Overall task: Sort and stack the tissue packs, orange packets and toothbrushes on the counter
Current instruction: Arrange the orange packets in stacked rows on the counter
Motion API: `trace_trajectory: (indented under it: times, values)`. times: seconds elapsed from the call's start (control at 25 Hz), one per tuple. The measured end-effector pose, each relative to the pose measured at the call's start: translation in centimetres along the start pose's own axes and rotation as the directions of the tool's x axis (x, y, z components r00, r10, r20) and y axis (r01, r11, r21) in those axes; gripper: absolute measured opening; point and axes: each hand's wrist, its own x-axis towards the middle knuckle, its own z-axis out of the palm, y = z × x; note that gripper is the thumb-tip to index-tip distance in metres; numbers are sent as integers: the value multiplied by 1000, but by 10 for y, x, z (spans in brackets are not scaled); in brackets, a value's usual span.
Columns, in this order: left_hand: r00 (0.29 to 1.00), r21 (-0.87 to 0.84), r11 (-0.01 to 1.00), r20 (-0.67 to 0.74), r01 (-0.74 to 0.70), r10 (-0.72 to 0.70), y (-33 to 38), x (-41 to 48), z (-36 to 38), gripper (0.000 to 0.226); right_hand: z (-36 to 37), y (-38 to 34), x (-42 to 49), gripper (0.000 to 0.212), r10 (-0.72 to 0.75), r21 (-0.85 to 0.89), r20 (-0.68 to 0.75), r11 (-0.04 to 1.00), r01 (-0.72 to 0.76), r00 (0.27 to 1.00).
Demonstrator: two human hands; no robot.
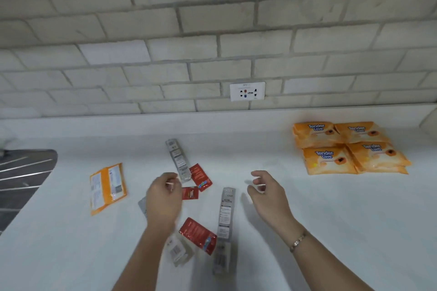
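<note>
R hand (pixel 264 192) grip apart, empty, just right of toothbrush (pixel 226 214), long axis near-far; L hand (pixel 163 198) fingers curled tog. over red packet (pixel 190 193), contact unclear.

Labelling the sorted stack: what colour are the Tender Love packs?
Orange with white patches, in the head view: Tender Love packs.

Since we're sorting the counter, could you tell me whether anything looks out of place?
Yes: one orange tissue pack lies face down alone at the left, far from the orange tissue group at the back right. The red sachets and grey toothbrush cards lie scattered and askew mid-counter.
</note>
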Motion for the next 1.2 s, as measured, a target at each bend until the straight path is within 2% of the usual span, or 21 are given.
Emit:
trace_trajectory:
  times: [0.08, 0.16, 0.24, 0.28, 0.36, 0.52, 0.72, 0.8, 0.88, 0.92, 0.96, 1.0, 1.08, 1.12, 1.2]
  values:
    - [985, 241, 968, -168, 71, -30, -34, 34, -23, 32, 8, -1, -3, 30, -2, -16, 31, 1000, 3, 1000]
    - [943, 386, 870, -242, 308, -227, -67, 69, -41, 59, 15, 0, -7, 28, 3, -43, 64, 999, -1, 998]
    - [892, 473, 758, -193, 450, -409, -92, 92, -55, 76, 19, 0, -10, 28, 4, -77, 84, 997, 2, 996]
    - [877, 532, 713, -135, 456, -461, -102, 99, -60, 79, 21, 1, -11, 29, 6, -91, 89, 996, 2, 996]
    - [877, 597, 694, -35, 404, -480, -113, 109, -65, 79, 22, 1, -12, 30, 15, -114, 100, 993, -3, 995]
    - [894, 586, 725, 1, 363, -448, -111, 123, -66, 64, 15, 1, -9, 32, 20, -167, 89, 986, -5, 996]
    - [895, 495, 788, 46, 365, -444, -75, 115, -75, 58, 6, -2, -3, 30, 8, -181, 43, 984, 0, 999]
    - [903, 377, 853, 88, 361, -421, -51, 105, -80, 55, 2, -4, -3, 30, -7, -178, 23, 984, 11, 1000]
    - [906, 99, 920, 166, 378, -390, -21, 90, -78, 45, 1, -8, -4, 28, -12, -143, 16, 990, 14, 1000]
    - [878, -84, 897, 262, 435, -401, -2, 79, -75, 39, 1, -10, -4, 27, -9, -110, 16, 994, 11, 1000]
    - [817, -246, 815, 416, 524, -399, 15, 67, -70, 37, 1, -14, -5, 24, 1, -63, 18, 998, 0, 1000]
    - [727, -365, 688, 591, 627, -349, 30, 55, -64, 41, 0, -18, -6, 21, 12, 3, 21, 1000, -12, 1000]
    - [542, -424, 453, 824, 785, -168, 60, 29, -51, 49, -3, -29, -8, 17, 45, 218, 68, 974, -59, 997]
    - [467, -403, 382, 879, 832, -91, 72, 17, -43, 52, -6, -36, -9, 18, 60, 340, 118, 936, -97, 991]
    - [363, -346, 305, 932, 887, 2, 92, -4, -25, 54, -13, -46, -11, 22, 31, 546, 206, 826, -141, 978]
